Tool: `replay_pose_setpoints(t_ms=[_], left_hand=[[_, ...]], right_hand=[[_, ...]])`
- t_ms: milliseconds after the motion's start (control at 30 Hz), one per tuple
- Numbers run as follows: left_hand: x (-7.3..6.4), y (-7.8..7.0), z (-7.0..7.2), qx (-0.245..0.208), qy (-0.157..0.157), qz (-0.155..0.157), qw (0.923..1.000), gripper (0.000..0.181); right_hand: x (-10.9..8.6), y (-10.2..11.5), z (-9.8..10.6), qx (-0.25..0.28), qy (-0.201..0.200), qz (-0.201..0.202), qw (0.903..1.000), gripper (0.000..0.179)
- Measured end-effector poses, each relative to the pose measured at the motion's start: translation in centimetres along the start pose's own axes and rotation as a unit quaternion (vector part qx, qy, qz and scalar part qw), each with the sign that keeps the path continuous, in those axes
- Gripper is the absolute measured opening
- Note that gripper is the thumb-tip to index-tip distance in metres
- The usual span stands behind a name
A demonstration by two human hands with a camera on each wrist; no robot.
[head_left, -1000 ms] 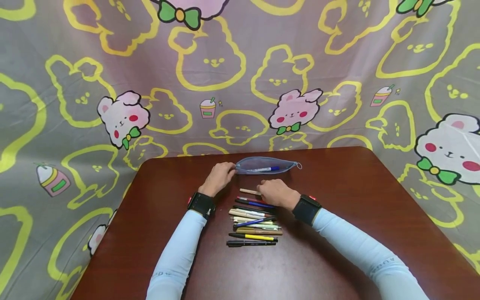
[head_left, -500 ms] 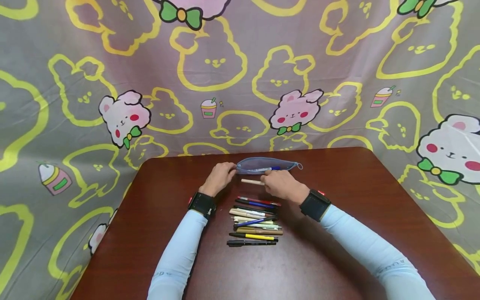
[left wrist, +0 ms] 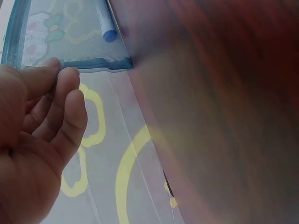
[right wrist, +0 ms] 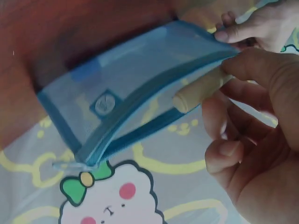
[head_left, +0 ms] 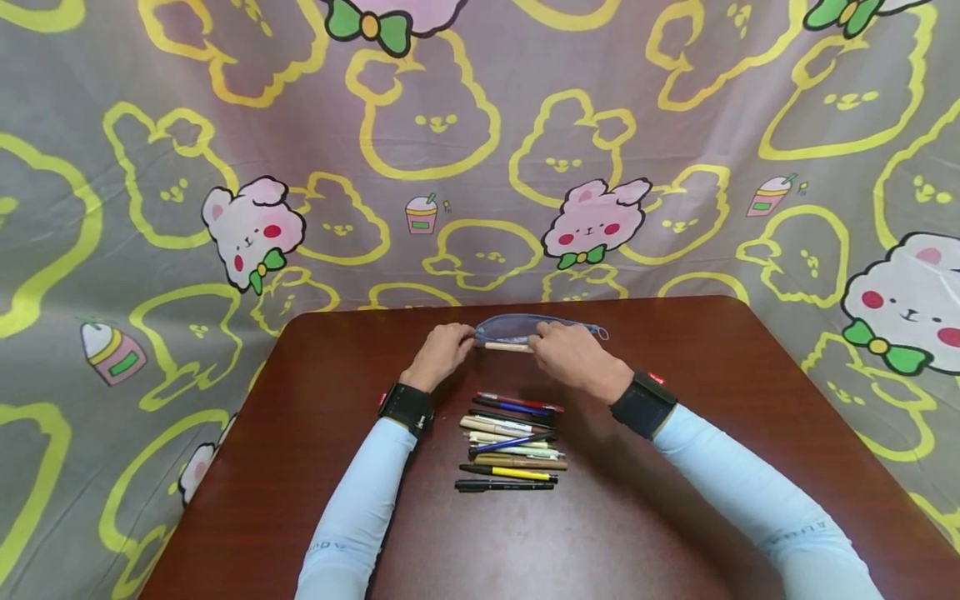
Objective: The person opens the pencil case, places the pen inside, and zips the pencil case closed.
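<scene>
A translucent blue mesh zip pouch (right wrist: 135, 65) stands near the table's back edge with its mouth gaping. My left hand (head_left: 441, 357) pinches the pouch's left end between thumb and fingers, as the left wrist view also shows. A blue-and-white marker (left wrist: 105, 21) lies inside the mesh. In my right hand (right wrist: 261, 126) is a beige pen (right wrist: 198, 93), pinched between thumb and fingers. That pen lies lengthwise along the pouch's open mouth; its far end is hidden by my fingers in the right wrist view.
Nearer on the brown table (head_left: 660, 500) lies a stack of several pens, among them a red pen (head_left: 520, 402), a yellow-and-black pen (head_left: 510, 473) and a black marker (head_left: 504, 486). A patterned grey cloth (head_left: 480, 200) hangs behind the table.
My right hand has lifted the beige pen from above the row and carried it away from me to the pouch's mouth. The left hand stays at the pouch's left end.
</scene>
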State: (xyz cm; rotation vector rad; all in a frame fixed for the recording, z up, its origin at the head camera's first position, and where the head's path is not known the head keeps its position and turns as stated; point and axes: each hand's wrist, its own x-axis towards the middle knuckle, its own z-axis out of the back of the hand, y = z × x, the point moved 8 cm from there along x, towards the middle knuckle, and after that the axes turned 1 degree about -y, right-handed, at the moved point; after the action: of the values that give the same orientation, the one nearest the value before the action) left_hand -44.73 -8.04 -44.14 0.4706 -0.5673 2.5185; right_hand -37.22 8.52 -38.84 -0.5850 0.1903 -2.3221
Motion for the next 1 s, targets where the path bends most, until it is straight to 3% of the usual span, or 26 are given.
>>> replay_pose_setpoints(t_ms=[100, 233, 467, 633, 867, 1000], left_hand=[[0.1, 0.0, 0.1, 0.005, -0.003, -0.003, 1.0, 0.018], [0.0, 0.0, 0.0, 0.006, 0.001, -0.003, 1.0, 0.018], [-0.1, 0.1, 0.0, -0.003, -0.003, 0.001, 1.0, 0.017], [0.0, 0.3, 0.1, -0.005, -0.007, -0.002, 1.0, 0.016], [-0.2, 0.3, 0.4, -0.013, -0.025, -0.005, 0.9996, 0.013], [-0.3, 0.3, 0.4, -0.01, -0.028, -0.005, 0.9995, 0.013]], right_hand=[[0.3, -0.6, 0.4, -0.022, -0.009, -0.007, 0.9997, 0.011], [0.6, -1.2, 0.1, -0.037, 0.008, -0.018, 0.9991, 0.013], [0.8, -1.7, -0.3, -0.047, 0.001, -0.019, 0.9987, 0.008], [1.1, -1.8, -0.6, -0.055, 0.003, -0.022, 0.9982, 0.016], [1.2, -2.5, 0.2, -0.039, -0.047, -0.076, 0.9952, 0.005], [0.8, -2.2, 0.4, -0.025, -0.072, -0.077, 0.9941, 0.007]])
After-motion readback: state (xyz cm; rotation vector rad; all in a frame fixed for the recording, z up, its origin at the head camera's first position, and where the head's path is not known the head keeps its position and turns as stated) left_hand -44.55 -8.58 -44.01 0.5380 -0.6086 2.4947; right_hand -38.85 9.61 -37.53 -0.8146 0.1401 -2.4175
